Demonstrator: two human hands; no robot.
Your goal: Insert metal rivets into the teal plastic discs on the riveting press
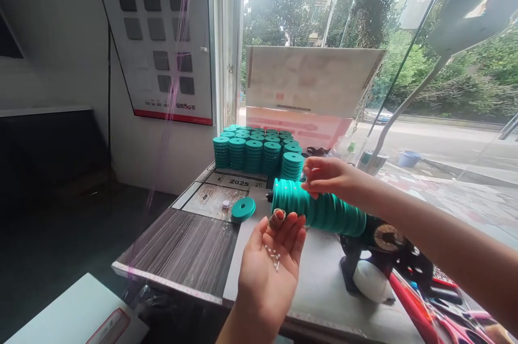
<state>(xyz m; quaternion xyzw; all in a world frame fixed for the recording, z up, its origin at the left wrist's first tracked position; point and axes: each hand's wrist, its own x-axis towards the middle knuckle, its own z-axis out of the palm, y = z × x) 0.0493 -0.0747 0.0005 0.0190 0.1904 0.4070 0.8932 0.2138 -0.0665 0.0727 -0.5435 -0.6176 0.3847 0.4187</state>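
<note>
Several small white-headed pins [275,258] lie in the cupped palm of my left hand [265,282], which is turned up below a row of green spools [338,213]. A wrapping covers one of its fingertips. The spools sit side by side on the dark shaft of a winding machine [388,239], with small pale dots along the nearest rims. My right hand [334,178] is at the top of the row, thumb and fingers closed together; what they pinch is too small to make out. A single green disc spool [243,207] rests on the table to the left.
Stacks of green spools [254,155] stand at the table's back, by the window. A small pale block [225,205] is near the loose spool. Scissors [457,328] and a white rounded object [371,281] lie at right. Purple threads [175,82] hang at left.
</note>
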